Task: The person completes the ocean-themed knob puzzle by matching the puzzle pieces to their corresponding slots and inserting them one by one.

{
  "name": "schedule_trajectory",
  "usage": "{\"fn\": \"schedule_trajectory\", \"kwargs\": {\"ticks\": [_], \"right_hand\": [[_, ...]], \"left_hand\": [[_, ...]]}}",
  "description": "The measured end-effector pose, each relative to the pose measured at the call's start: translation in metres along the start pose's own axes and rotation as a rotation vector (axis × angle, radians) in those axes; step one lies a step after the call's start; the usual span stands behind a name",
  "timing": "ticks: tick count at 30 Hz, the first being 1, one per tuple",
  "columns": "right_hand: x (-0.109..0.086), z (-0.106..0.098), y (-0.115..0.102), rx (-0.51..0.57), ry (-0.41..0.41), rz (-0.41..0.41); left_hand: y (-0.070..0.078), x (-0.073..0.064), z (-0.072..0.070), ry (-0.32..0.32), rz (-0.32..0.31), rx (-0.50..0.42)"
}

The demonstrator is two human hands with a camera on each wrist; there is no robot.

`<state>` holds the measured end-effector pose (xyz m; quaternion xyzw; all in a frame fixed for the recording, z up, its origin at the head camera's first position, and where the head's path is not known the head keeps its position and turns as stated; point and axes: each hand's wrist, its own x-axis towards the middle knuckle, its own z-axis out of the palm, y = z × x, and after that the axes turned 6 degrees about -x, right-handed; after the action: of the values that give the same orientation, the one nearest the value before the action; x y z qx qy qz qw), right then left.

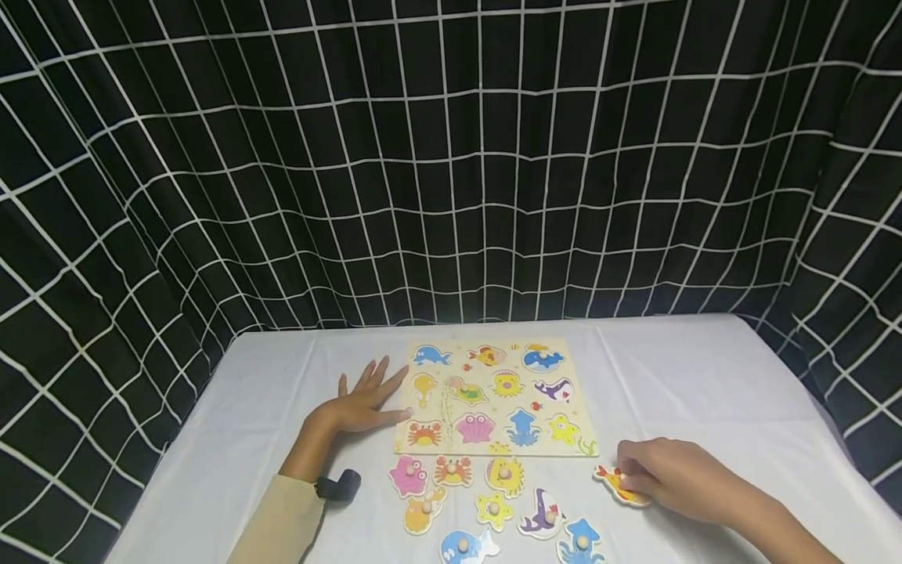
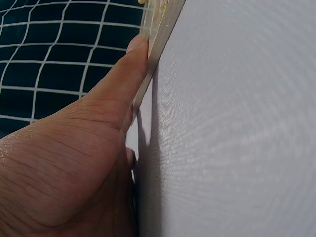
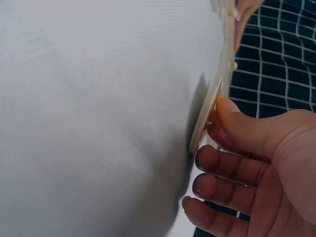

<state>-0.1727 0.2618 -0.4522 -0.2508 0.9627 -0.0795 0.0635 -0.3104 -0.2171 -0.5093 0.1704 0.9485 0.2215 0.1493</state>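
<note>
Here, the right hand [image 1: 672,479] pinches a fish piece [image 1: 611,480] between thumb and finger, beside the puzzle board's [image 1: 503,409] near right corner. The left hand [image 1: 361,406] is spread, thumb touching the board's left edge. Loose knobbed pieces [image 1: 493,507] lie on the white cloth [image 1: 676,376] nearer the person.

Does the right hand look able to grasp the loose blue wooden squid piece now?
Probably not without letting go first: the right hand pinches a red-and-yellow wooden fish piece. Otherwise, the way to the blue wooden squid piece looks free.
</note>
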Motion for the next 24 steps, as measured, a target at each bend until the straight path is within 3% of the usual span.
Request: {"fn": "schedule_trajectory", "kwargs": {"ticks": [5, 13, 24], "right_hand": [[0.002, 0.002, -0.004, -0.01, 0.004, 0.031], [0.002, 0.004, -0.009, -0.028, 0.082, 0.063], [0.005, -0.001, -0.016, -0.053, 0.055, 0.111]], "left_hand": [[-0.001, 0.0, 0.0, 0.016, 0.013, -0.003], [0.011, -0.011, -0.01, 0.01, 0.025, -0.049], [0.005, -0.006, -0.004, 0.025, 0.028, -0.037]]}}
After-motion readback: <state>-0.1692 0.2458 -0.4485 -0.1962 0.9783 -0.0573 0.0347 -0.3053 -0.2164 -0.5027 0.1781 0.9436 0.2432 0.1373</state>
